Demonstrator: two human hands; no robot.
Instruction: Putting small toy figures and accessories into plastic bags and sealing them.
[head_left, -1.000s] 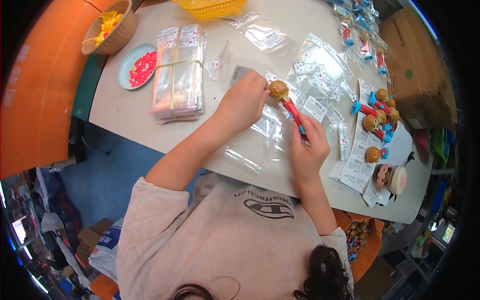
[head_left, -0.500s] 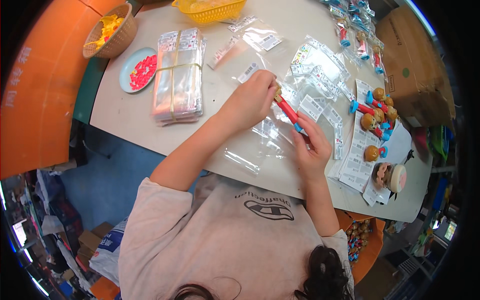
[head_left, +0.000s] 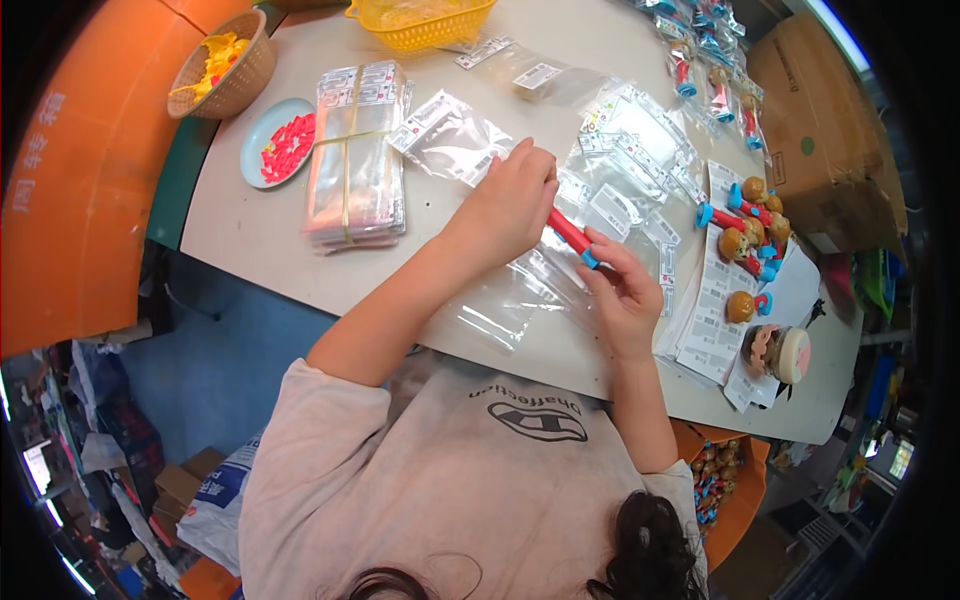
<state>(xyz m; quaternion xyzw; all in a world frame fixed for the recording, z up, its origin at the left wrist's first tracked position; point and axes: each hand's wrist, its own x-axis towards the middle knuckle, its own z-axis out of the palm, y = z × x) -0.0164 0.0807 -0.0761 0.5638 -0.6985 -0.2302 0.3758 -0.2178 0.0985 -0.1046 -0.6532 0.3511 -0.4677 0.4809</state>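
Note:
A small toy figure [head_left: 571, 235], a red tube with a blue end, lies slantwise between my two hands. My left hand [head_left: 512, 203] is closed around its upper end and hides the brown head. The thumb and fingers of my right hand [head_left: 624, 293] pinch the blue end. Just beyond my left hand a clear plastic bag [head_left: 452, 135] with a printed header lies against the fingers; whether they hold it too I cannot tell. Beneath both hands, more clear bags [head_left: 498, 308] are spread on the table [head_left: 290, 232].
Left: a banded bag stack [head_left: 340, 190], a plate [head_left: 252, 150] of pink pieces, a basket [head_left: 255, 72] of yellow pieces. Right: loose toy figures [head_left: 736, 243] on printed sheets [head_left: 700, 335], a lidded jar [head_left: 792, 355], a cardboard box [head_left: 830, 140]. Bagged figures [head_left: 684, 70] at back, near a yellow basket [head_left: 430, 35].
My left hand has slid over the toy figure's head, which showed before. The clear bag beyond it has shifted and now lies nearer the banded stack. My right hand stays at the blue end.

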